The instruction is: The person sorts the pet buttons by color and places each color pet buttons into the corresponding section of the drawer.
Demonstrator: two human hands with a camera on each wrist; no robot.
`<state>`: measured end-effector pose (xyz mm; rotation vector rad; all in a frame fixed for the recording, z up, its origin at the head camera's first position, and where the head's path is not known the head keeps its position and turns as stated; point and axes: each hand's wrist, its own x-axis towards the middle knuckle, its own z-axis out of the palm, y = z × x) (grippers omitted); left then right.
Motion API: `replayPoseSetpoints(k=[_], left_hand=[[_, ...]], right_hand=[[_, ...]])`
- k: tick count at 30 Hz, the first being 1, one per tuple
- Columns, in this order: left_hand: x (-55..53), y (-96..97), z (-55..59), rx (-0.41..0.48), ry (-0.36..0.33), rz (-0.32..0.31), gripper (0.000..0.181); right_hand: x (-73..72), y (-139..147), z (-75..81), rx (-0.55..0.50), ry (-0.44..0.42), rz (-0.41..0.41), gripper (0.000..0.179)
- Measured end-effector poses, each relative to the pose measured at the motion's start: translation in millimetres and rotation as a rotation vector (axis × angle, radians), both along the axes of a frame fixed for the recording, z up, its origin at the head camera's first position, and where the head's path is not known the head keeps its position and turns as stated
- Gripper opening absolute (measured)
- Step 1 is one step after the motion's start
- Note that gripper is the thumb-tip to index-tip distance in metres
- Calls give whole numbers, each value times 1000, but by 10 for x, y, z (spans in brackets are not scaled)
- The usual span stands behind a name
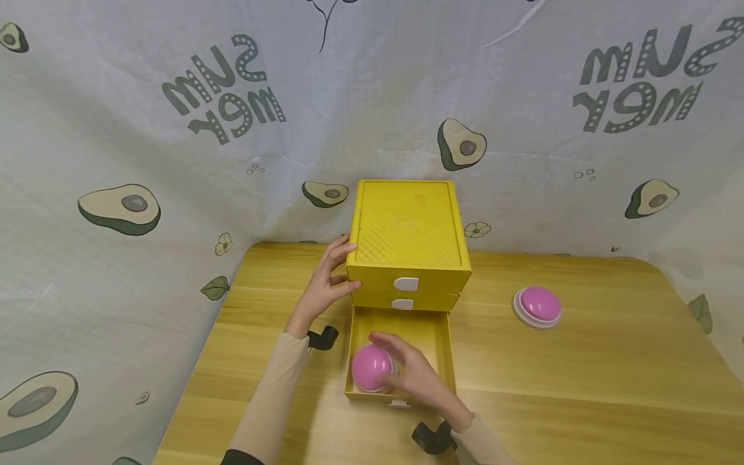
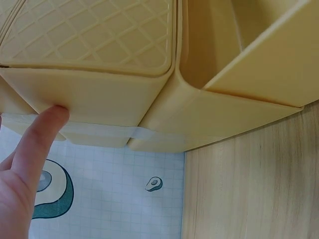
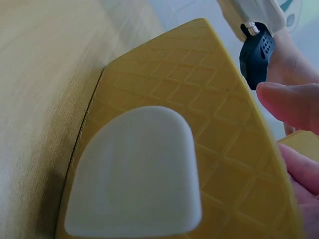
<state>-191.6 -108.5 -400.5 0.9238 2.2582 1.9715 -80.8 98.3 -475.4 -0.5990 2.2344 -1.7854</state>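
In the head view a yellow drawer cabinet [image 1: 407,232] stands at the back of the table, its bottom drawer [image 1: 427,342] pulled out. A pink dome-shaped push button [image 1: 369,368] with a white base lies in that drawer's front left corner. My right hand [image 1: 415,374] is over the drawer, thumb and fingers spread beside the button; the thumb overlaps its right side. Whether they touch cannot be told. My left hand [image 1: 322,284] rests against the cabinet's left side, thumb at the front edge. One fingertip [image 2: 57,114] touches the side in the left wrist view.
A second pink push button [image 1: 539,305] sits on the wooden table [image 1: 581,368], right of the cabinet. White tabs mark the drawers, such as the one on the open drawer's front [image 3: 137,174]. A sheet printed with avocados [image 1: 325,116] hangs behind the table.
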Motion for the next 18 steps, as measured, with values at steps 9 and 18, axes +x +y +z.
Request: replayPoseSetpoints(k=[9, 18], left_hand=[[-2, -2, -16, -6, -11, 10, 61], [11, 10, -13, 1, 2, 3, 61]], right_hand=[[11, 19, 21, -31, -33, -23, 63], [31, 279, 142, -166, 55, -79, 54]])
